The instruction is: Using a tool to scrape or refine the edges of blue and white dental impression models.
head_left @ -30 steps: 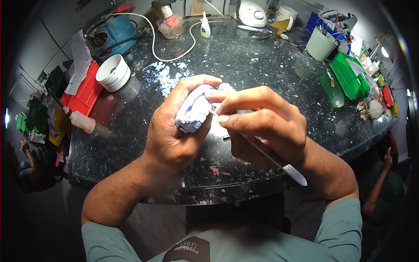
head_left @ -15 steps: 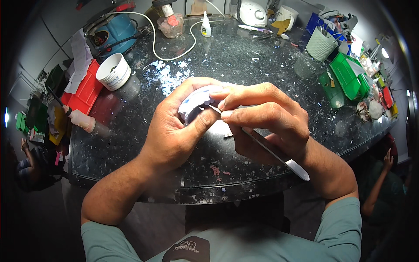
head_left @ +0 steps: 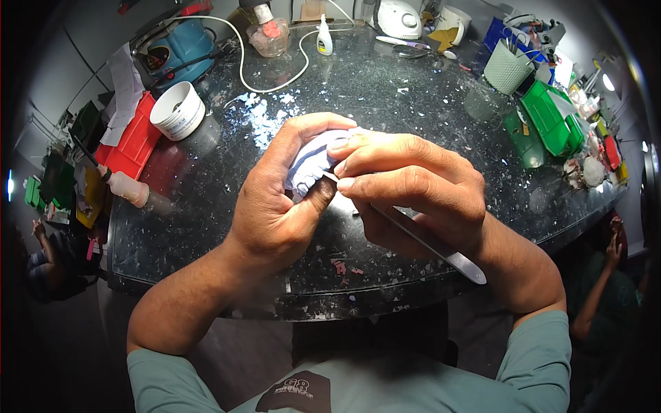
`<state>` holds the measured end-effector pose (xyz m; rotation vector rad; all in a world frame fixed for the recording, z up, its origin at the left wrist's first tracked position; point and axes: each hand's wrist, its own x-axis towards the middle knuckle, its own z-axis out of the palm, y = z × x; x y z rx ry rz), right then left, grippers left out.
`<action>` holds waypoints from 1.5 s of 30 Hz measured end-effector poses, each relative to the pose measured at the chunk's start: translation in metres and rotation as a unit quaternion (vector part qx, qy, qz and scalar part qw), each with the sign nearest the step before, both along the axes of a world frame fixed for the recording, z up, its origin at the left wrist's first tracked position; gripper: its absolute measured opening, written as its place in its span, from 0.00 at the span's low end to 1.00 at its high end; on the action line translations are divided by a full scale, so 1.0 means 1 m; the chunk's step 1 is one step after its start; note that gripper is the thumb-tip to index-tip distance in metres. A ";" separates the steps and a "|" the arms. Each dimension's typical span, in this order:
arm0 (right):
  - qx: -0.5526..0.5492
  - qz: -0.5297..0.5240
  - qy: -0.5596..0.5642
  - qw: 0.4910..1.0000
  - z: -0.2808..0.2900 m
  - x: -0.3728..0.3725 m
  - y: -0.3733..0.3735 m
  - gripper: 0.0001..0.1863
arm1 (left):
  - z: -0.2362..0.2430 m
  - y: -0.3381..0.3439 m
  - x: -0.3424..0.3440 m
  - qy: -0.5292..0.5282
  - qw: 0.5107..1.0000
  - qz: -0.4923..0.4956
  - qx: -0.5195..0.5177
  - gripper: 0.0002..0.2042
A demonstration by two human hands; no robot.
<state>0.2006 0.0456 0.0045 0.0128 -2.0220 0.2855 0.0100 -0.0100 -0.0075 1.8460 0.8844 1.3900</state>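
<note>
My left hand (head_left: 270, 210) is wrapped round a pale bluish-white dental cast (head_left: 310, 164), its thumb along the near side. Bumpy, tooth-like shapes show on the cast's near edge; the fingers hide much of the rest. Between the fingertips of my right hand (head_left: 430, 186) is a slim metal carving tool (head_left: 444, 253) with a flat, rounded end that sticks out toward the lower right. Its narrow tip meets the cast close to my left thumb. Both hands are above the middle of the dark table (head_left: 227, 272).
Bluish-white shavings (head_left: 265, 113) lie beyond my hands. A white tub (head_left: 177, 111), red bin (head_left: 138, 141) and bottle (head_left: 129, 189) stand at left. Farther back are a small white bottle (head_left: 324, 38) and a cable (head_left: 242, 62). A green bin (head_left: 547, 113) and tool holder (head_left: 506, 67) are at right.
The cast has turned in my left hand, and its tooth-like edge shows more plainly. My right hand and the carving tool have shifted slightly left.
</note>
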 end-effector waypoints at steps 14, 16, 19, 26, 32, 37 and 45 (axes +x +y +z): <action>0.013 -0.023 -0.023 0.999 0.000 0.000 -0.001 0.14 | 0.004 -0.002 -0.001 0.030 0.999 0.026 0.013 0.23; 0.016 -0.024 -0.024 0.999 0.000 0.000 -0.001 0.13 | 0.004 -0.002 -0.001 0.031 0.999 0.027 0.016 0.23; 0.016 -0.023 -0.027 0.999 -0.001 0.001 0.000 0.14 | 0.004 -0.004 -0.001 0.016 0.999 0.037 -0.020 0.25; 0.005 -0.033 -0.024 0.999 -0.001 0.001 -0.002 0.14 | 0.004 -0.004 -0.001 0.025 0.999 0.041 -0.017 0.24; -0.006 -0.032 -0.008 0.999 0.004 0.002 -0.004 0.15 | 0.008 -0.007 0.001 -0.033 0.998 0.007 -0.056 0.24; 0.007 -0.039 0.013 0.999 0.001 0.001 -0.001 0.14 | 0.008 -0.004 0.000 -0.039 0.999 -0.014 -0.025 0.20; 0.046 -0.048 -0.032 0.997 0.009 0.005 -0.002 0.16 | 0.006 -0.006 -0.001 -0.039 0.999 -0.027 0.001 0.21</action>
